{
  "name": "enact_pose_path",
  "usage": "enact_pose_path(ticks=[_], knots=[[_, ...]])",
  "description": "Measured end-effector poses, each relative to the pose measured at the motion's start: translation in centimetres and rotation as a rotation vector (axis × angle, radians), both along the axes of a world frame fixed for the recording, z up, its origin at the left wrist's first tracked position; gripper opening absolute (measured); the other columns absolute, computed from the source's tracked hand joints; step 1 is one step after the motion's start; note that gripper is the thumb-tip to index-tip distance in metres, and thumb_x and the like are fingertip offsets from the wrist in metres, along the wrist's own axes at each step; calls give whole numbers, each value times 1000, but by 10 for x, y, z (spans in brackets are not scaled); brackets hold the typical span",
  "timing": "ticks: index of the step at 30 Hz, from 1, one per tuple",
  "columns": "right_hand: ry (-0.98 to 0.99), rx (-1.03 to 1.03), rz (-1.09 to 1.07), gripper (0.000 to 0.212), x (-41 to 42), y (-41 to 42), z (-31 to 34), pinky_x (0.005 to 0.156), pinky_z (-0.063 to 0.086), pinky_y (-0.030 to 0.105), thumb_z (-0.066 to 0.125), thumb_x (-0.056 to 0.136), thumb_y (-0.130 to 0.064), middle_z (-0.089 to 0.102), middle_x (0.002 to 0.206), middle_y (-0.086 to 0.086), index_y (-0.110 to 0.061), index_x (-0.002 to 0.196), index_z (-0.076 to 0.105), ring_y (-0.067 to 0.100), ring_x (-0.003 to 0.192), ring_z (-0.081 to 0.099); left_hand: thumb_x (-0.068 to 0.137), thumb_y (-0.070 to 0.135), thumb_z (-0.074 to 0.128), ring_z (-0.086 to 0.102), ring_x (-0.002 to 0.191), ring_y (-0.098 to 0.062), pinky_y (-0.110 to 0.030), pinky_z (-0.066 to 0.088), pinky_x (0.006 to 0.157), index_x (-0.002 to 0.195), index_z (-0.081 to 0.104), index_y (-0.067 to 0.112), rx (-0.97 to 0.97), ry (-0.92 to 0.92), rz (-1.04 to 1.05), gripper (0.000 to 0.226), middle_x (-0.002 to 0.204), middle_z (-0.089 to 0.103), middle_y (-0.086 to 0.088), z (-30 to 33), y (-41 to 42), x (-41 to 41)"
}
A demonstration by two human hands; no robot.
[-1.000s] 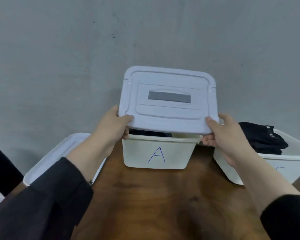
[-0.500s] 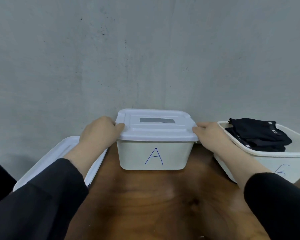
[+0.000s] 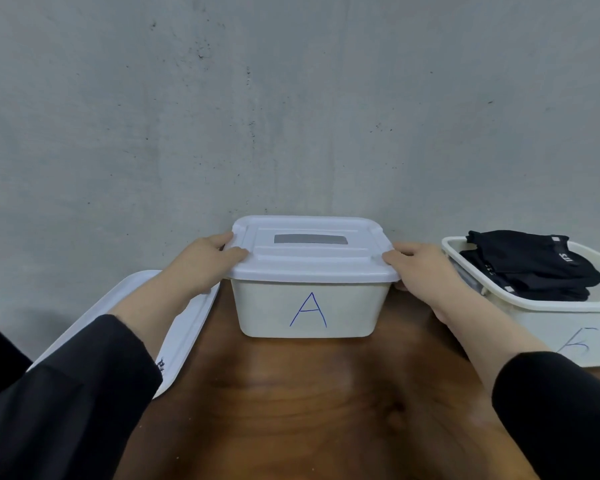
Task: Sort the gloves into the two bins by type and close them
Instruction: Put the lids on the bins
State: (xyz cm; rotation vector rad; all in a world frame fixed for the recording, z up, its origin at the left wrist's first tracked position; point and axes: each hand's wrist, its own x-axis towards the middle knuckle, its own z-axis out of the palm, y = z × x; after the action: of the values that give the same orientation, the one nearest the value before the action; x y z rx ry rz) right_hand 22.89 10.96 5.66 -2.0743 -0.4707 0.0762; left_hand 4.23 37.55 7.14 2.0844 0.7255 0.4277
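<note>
A white bin marked A [image 3: 309, 306] stands at the middle back of the wooden table, with a white lid [image 3: 312, 251] lying flat on it. My left hand [image 3: 205, 261] grips the lid's left edge, thumb on top. My right hand [image 3: 426, 268] grips the lid's right edge the same way. To the right stands a second white bin [image 3: 548, 327], lidless, with folded black gloves [image 3: 530, 268] piled in it. What lies inside bin A is hidden.
A second white lid [image 3: 184, 327] lies at the left, overhanging the table edge and partly under my left forearm. A grey wall rises right behind the bins. Bare brown tabletop [image 3: 309, 403] stretches in front of bin A.
The lid, held tilted above bin A a second ago, has come down flat onto the bin. Both hands stay on its side edges.
</note>
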Motion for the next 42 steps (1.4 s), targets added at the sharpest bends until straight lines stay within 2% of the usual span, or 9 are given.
enact_pose_path(ticks=[3, 6, 11, 19, 23, 27, 32, 36, 42], knots=[[57, 56, 4, 40, 3, 0, -2, 88, 58, 50, 58, 80, -38, 63, 84, 10, -3, 99, 67, 19, 80, 58, 94, 37, 61, 63, 104, -19, -42, 56, 87, 149, 43, 32, -82, -41, 24, 58, 127, 57, 7, -4, 3, -2], [345, 268, 2, 55, 3, 2, -6, 93, 57, 49, 70, 88, -34, 64, 126, 10, -10, 136, 55, 26, 112, 63, 91, 39, 66, 63, 107, -23, -44, 59, 85, 151, 36, 28, -224, -81, 65, 68, 131, 56, 0, -9, 2, -2], [563, 347, 75, 45, -1, 1, -6, 107, 47, 53, 75, 89, -31, 69, 122, 6, -11, 127, 61, 28, 115, 64, 76, 42, 81, 62, 114, -24, -48, 59, 87, 139, 51, 10, -516, -147, 90, 76, 128, 62, -6, -22, 5, -1], [110, 161, -61, 54, -9, 14, -5, 105, 49, 51, 58, 97, -28, 56, 134, 0, -13, 147, 45, 28, 118, 56, 90, 27, 69, 67, 102, -22, -47, 55, 96, 110, 68, 13, -352, -214, 101, 24, 109, 70, -6, -16, -5, 3], [52, 80, -10, 16, -9, 9, 1, 77, 50, 37, 56, 97, -23, 65, 97, 10, -13, 101, 67, 27, 86, 59, 93, 21, 63, 63, 88, -24, -51, 53, 93, 105, 69, 14, -232, -227, 85, 16, 108, 69, -15, -13, -7, 6], [-5, -8, -8, 21, -13, 7, 11, 60, 33, 32, 52, 100, -21, 53, 76, 1, -18, 80, 59, 19, 71, 46, 95, 23, 60, 62, 89, -23, -49, 53, 92, 110, 67, 14, -199, -188, 73, 19, 107, 68, -12, -11, -6, 6], [-216, -93, -77, 25, -32, 11, 10, 78, 43, 33, 52, 102, -24, 67, 102, 8, -7, 113, 65, 32, 96, 60, 103, 43, 47, 54, 116, -15, -31, 43, 92, 142, 48, 12, -34, -190, 86, 50, 130, 57, 8, -13, -13, -5], [-547, 218, 12, 31, -106, 11, -7, 104, 31, 7, 57, 102, -25, 58, 133, -18, -22, 131, 63, -4, 123, 49, 98, 52, 50, 55, 124, -19, -35, 41, 96, 139, 48, 24, 214, -179, 254, 49, 137, 60, 3, -52, -17, -57], [-322, -65, 409, 36, -182, 29, -83, 110, 32, 10, 51, 101, -44, 47, 136, -34, -37, 136, 58, -24, 125, 35, 91, 59, 56, 51, 123, -13, -36, 38, 102, 127, 53, 33, 632, 344, 160, 45, 131, 55, 14, -119, -15, -139]])
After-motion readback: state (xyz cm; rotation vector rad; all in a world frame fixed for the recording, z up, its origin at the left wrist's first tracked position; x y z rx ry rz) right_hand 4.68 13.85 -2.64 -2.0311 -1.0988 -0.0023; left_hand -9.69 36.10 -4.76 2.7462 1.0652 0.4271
